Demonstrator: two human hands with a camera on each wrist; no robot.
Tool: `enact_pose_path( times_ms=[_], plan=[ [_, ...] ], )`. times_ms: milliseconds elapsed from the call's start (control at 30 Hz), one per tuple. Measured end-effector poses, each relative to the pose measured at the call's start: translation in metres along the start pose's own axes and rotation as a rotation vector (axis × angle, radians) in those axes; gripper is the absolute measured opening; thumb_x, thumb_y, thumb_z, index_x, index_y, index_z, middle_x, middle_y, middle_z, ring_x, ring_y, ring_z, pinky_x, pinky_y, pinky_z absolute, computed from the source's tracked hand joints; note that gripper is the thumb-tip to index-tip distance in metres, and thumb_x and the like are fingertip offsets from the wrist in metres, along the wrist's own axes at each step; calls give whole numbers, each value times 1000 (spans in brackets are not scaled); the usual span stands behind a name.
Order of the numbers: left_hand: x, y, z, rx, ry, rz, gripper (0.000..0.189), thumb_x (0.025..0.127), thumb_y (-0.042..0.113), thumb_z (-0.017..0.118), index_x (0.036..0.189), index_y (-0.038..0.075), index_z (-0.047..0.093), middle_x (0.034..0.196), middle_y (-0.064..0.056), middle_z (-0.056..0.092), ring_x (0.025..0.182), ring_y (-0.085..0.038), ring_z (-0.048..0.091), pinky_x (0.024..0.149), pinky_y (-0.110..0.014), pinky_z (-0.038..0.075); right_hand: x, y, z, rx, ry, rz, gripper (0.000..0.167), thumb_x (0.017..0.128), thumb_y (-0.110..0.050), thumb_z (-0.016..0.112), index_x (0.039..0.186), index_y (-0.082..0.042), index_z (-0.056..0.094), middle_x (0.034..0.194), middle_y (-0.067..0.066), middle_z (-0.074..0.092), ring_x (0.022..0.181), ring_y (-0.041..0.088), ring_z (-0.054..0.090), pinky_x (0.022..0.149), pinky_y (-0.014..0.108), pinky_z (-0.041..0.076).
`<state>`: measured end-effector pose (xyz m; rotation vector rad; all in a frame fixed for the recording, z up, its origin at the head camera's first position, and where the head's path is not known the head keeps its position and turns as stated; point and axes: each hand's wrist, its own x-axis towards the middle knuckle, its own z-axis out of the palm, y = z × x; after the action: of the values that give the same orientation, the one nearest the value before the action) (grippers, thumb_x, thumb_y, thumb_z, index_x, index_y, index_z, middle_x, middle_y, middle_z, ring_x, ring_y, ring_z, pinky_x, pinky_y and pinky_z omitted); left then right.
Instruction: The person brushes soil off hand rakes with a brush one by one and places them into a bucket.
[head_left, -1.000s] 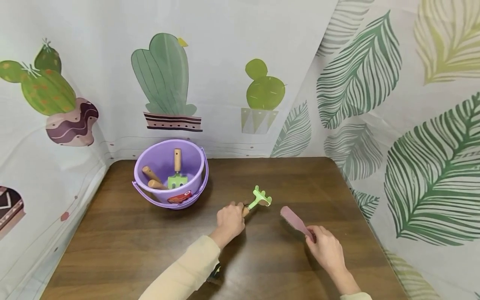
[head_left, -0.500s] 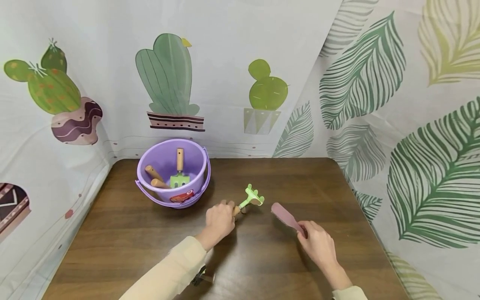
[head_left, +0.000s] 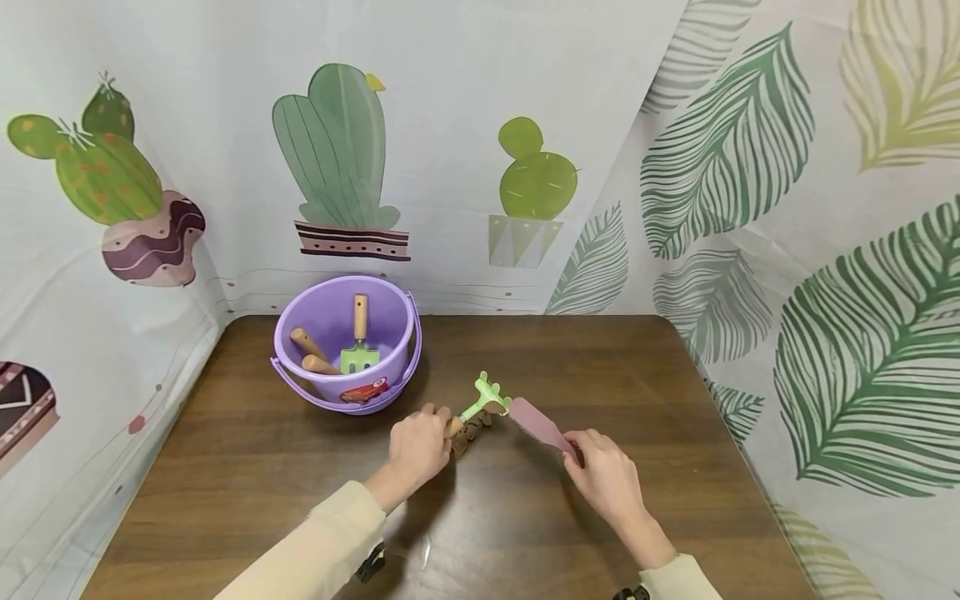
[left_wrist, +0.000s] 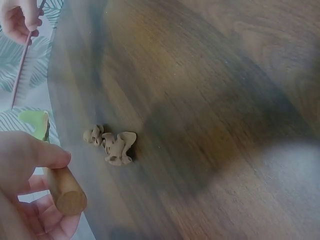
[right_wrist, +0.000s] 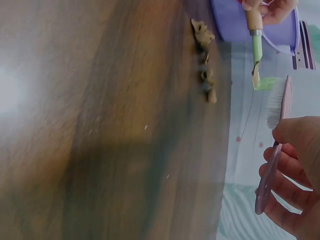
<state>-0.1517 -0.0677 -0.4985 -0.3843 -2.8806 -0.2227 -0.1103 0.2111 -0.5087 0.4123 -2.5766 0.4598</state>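
My left hand (head_left: 420,446) grips the wooden handle of a small garden rake, its green tined head (head_left: 483,393) pointing away and to the right. In my right hand (head_left: 606,475), thumb and fingers pinch a pink brush (head_left: 536,423). White bristles (right_wrist: 275,102) come right up to the rake's head in the right wrist view. Close under the rake lie brown, bone-like lumps with holes (left_wrist: 119,148), strung in a rough row on the table. The left hand hides part of them in the head view.
A purple bucket (head_left: 311,304) stands at the back left, its handle hanging in front. Inside are a green fork (head_left: 360,360) and two wooden handles (head_left: 303,342). Tiny pale bits (right_wrist: 146,127) dot the brown table (head_left: 247,500). A printed curtain hangs behind.
Both hands have moved left with the rake and the brush. The brush has come closer to the rake's head, and the brown lumps now show beside the rake.
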Motion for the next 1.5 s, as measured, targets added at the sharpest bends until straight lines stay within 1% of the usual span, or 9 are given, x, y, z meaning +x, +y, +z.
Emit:
enact_pose_path(
  times_ms=[100,400,733,1100,1233,1500],
  plan=[
    [-3,-4,-1,-3,10,2,24,62,21,74,74,15,54,68,-1,51,56,-24,57,41,-35,40,5,-7,1,6,-1,-10,22,69,-13,73,91,-13,68,79,-3,63,67,14,59,50,33,48],
    [-10,-11,-6,-28,-44,-18,24,64,23,75,77,16,56,68,0,50,59,-25,58,44,-37,42,20,-29,6,23,-8,-55,21,69,-13,74,89,-15,68,76,-6,60,64,11,55,51,31,47],
    [-18,-14,-6,-20,-43,-22,24,64,24,75,78,16,56,68,0,50,59,-25,59,43,-38,42,33,-45,16,15,-26,-116,18,71,-15,74,88,-15,67,75,-5,60,63,9,53,50,28,46],
    [-21,-17,-10,-32,-25,-33,26,63,25,76,77,16,56,69,1,50,59,-26,59,42,-37,41,43,-54,23,-5,-60,-112,17,74,-16,73,89,-13,68,77,-4,61,64,10,55,50,27,47],
    [-21,-17,-11,-40,-21,-32,26,63,25,76,77,16,55,69,1,49,60,-26,59,43,-38,42,45,-57,24,-13,-52,-107,16,73,-16,73,88,-14,68,77,-4,61,64,11,56,50,29,47],
    [-21,-15,-13,-52,-12,-32,26,64,24,76,78,16,56,69,1,49,61,-26,60,44,-38,43,45,-63,26,-38,-47,-67,17,71,-16,73,86,-13,67,76,-3,62,64,15,58,49,33,48]
  ],
)
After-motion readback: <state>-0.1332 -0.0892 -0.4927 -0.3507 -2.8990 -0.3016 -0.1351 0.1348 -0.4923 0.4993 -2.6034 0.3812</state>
